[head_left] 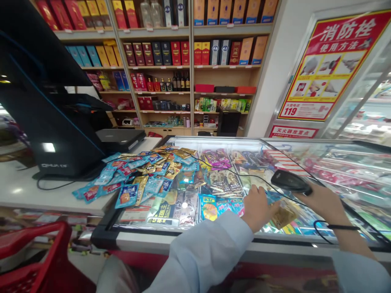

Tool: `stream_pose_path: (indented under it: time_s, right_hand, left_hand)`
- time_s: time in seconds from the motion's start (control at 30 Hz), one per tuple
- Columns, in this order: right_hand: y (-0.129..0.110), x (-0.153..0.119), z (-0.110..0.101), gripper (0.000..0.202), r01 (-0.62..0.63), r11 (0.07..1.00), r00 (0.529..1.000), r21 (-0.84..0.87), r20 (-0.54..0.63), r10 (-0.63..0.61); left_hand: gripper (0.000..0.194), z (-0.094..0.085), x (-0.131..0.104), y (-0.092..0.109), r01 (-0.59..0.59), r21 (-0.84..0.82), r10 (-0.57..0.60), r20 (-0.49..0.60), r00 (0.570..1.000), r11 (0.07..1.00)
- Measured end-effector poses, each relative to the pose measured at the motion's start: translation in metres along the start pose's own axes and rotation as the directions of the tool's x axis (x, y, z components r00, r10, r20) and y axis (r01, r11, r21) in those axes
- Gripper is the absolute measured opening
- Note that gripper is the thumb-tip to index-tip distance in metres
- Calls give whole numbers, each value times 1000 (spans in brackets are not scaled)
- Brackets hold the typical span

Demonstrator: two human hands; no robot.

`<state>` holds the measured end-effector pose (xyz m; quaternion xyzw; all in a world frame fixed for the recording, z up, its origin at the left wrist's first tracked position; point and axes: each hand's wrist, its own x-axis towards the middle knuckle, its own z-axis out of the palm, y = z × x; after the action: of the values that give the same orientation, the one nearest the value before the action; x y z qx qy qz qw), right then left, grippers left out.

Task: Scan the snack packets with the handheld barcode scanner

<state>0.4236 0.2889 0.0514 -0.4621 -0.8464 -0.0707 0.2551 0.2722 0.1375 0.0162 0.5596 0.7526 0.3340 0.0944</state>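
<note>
Head view, read as a clock around its centre: your left hand (256, 207) is at 4 o'clock, low over the glass top of the freezer (146, 243). Its fingers are bent and its thumb points to 3 o'clock, at the edge of the gold packet (284, 216); you cannot tell from here whether they pinch it. That packet lies between your two hands, on their near side.

Your right hand (324, 200), between 3 and 4 o'clock, has its fingers closed around the scanner (288, 181), whose head points to 9 o'clock, above the glass. A black band (343, 227) circles your right wrist. The dark cable (226, 169) crosses over the freezer toward the terminal (61, 122), which stands on the white worktop (18, 185) between 9 and 10 o'clock.

Between 8 and 9 o'clock, the heap of blue and gold packets (152, 173) covers the freezer's left end and spills onto the worktop. More bagged goods (224, 181) show under the glass. The red basket (45, 260) is at 8 o'clock, below the worktop. Shelves (152, 69) of boxes and bottles rise at 12 o'clock, and the red-and-yellow poster (336, 67) hangs at 2 o'clock.
</note>
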Motion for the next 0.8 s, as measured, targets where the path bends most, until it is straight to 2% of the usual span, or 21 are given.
stream_pose_path:
  time_s: [0.1, 0.17, 0.27, 0.33, 0.47, 0.53, 0.63, 0.73, 0.8]
  right_hand:
    - [-15, 4, -10, 34, 1, 1000, 994, 2, 113, -1]
    - [-28, 8, -20, 36, 0, 999, 997, -33, 83, 2]
    - [-55, 12, -39, 41, -4, 997, 1000, -81, -4, 4]
    - [-78, 14, -50, 47, 3, 997, 997, -74, -82, -9]
    - [-138, 13, -66, 47, 140, 986, 963, 88, -244, -115]
    - [-172, 10, -68, 39, 226, 956, 947, 186, -273, -170]
    - [-219, 3, -59, 39, 344, 874, 926, 342, -279, -256]
    - [-257, -6, -39, 45, 422, 812, 905, 404, -246, -348]
    - [-277, -13, -25, 43, 454, 798, 891, 396, -199, -408]
  left_hand:
    - [43, -20, 6, -13, -51, -28, 47, -121, 992, 998]
    - [37, -44, 10, -25, -73, -37, 64, -209, 976, 997]
    - [25, -93, 14, -51, -91, -37, 73, -334, 940, 995]
    - [17, -130, 11, -73, -103, -29, 81, -428, 900, 994]
    - [11, -202, -8, -126, -127, -9, 104, -520, 848, 992]
    - [12, -233, -25, -158, -105, -4, 88, -515, 853, 994]
    - [18, -268, -53, -207, -88, 5, 82, -428, 900, 996]
    - [21, -292, -75, -248, -51, 35, 57, -227, 972, 998]
    - [26, -300, -84, -268, -22, 62, 28, -93, 995, 998]
